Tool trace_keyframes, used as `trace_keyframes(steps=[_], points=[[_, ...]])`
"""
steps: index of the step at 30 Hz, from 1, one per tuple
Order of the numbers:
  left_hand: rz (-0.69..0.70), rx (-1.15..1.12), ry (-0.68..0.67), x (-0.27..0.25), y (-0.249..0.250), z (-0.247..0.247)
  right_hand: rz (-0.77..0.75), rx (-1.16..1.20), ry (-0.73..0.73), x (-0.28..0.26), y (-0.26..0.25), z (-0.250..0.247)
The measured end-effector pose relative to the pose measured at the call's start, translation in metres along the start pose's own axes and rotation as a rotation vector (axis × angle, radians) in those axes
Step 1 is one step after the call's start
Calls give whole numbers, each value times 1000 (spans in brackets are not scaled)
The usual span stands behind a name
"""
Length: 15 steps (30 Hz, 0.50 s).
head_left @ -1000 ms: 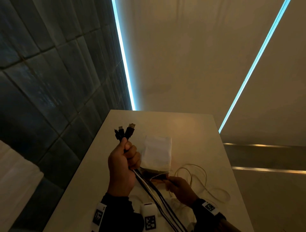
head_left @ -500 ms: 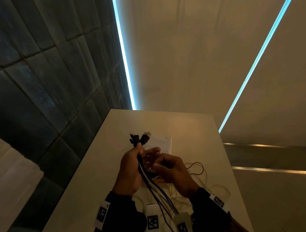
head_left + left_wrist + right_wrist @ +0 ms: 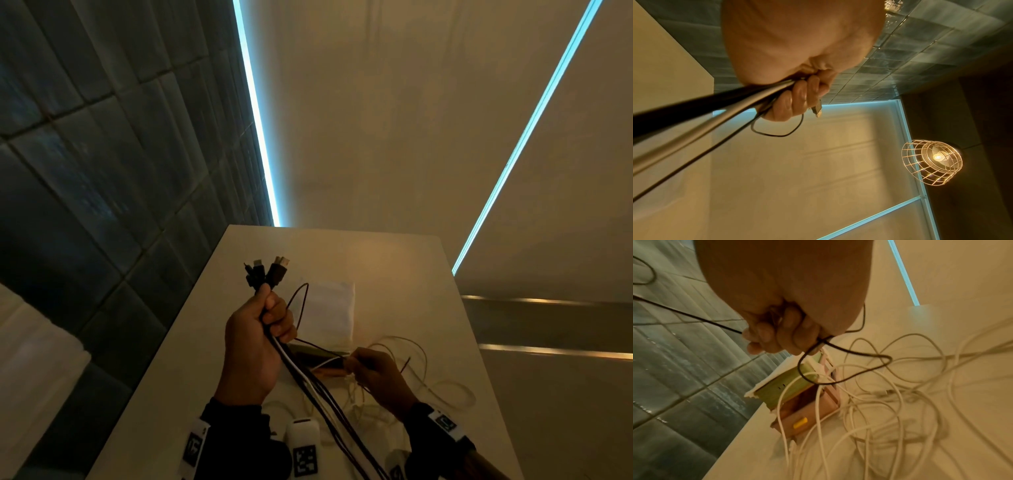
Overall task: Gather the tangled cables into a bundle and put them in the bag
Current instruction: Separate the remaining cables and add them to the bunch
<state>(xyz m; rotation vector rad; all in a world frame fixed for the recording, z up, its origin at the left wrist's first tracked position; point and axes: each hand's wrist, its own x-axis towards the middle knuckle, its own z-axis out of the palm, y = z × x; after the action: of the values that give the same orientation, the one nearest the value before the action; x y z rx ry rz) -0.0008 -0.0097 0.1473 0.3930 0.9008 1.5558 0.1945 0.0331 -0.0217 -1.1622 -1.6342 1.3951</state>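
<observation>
Left grip point(image 3: 253, 337) clutches a bundle of cables point(image 3: 310, 383), three plugs point(image 3: 267, 272) up; right grip point(image 3: 375, 371) pinches one thin black cable point(image 3: 840, 350).

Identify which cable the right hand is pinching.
The thin dark cable: the right hand pinches it, and it loops up past the left hand, which grips the thicker black and white cables. The thin white cables lie loose on the table.

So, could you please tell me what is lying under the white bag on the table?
A pink and green box pokes out from under the white bag's near edge. How far it extends beneath is hidden by the bag. White cables lie beside it.
</observation>
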Motion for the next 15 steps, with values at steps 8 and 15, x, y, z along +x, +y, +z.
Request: trace_keyframes(steps=[8, 15], points=[[45, 60, 51, -3, 13, -3, 123, -143, -5, -5, 33, -8], [54, 199, 153, 2, 11, -10, 315, -61, 197, -7, 5, -14]])
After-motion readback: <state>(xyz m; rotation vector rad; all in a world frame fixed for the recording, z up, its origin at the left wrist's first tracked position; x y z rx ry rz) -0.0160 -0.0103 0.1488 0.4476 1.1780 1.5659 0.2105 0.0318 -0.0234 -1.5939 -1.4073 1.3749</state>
